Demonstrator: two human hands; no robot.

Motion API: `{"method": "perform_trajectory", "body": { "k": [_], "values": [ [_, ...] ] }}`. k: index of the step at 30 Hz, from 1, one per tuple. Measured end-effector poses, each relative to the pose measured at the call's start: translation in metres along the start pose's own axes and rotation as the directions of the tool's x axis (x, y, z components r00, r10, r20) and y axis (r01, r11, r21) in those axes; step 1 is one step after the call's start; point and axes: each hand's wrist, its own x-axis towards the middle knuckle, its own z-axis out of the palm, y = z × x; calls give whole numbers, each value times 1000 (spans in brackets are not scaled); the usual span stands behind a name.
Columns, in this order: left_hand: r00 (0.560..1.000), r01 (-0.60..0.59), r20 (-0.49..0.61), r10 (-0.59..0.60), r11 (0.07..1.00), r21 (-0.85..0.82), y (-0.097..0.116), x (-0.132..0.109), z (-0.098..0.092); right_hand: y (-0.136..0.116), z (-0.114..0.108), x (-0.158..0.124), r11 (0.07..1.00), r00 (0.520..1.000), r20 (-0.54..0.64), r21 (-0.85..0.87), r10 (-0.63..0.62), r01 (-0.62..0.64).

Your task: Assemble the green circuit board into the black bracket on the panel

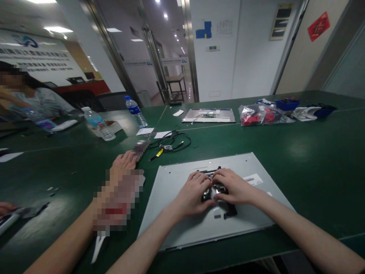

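A large pale grey panel (182,213) lies flat on the green table, tilted slightly in view. Both of my hands are at its middle, over a dark, shiny part (219,188) with black strips around it. My left hand (196,190) curls its fingers round the left side of this part. From the right, my right hand (232,186) grips the other side, its thumb and fingers bent inward. The fingertips of the two hands nearly meet. A white label (253,179) shows on the panel right of my right hand.
Another person's arm (82,219) reaches in at the left, close to the panel. Beyond lie a coiled black cable (178,146), bottles (136,112), a smaller panel (209,116) and a plastic bag (262,115) with red items. A person (37,99) sits far left.
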Motion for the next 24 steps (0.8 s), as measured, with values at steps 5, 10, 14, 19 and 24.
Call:
{"method": "perform_trajectory", "body": {
  "k": [5, 10, 14, 19, 24],
  "values": [
    [1000, 1, 0, -1, 1000, -12, 0, 1, -1, 1, 2, 0, 1000, 1000, 8, 20, -12, 12],
    [1000, 6, -17, -6, 1000, -24, -1, -1, 1, 0, 3, 2, 999, 1000, -17, 46, -13, 13],
    [1000, 15, -15, -15, 1000, -15, -2, -2, 3, -2, 1, 2, 999, 1000, -20, 50, -9, 10],
    [1000, 25, -11, -25, 1000, 2, -3, 0, 4, -2, 0, 2, 998, 1000, -6, 57, -21, 21],
    [1000, 25, -15, -25, 1000, 6, -3, 0, 5, -2, 1, 2, 996, 999, 3, 78, -49, 49]
  ]
}}
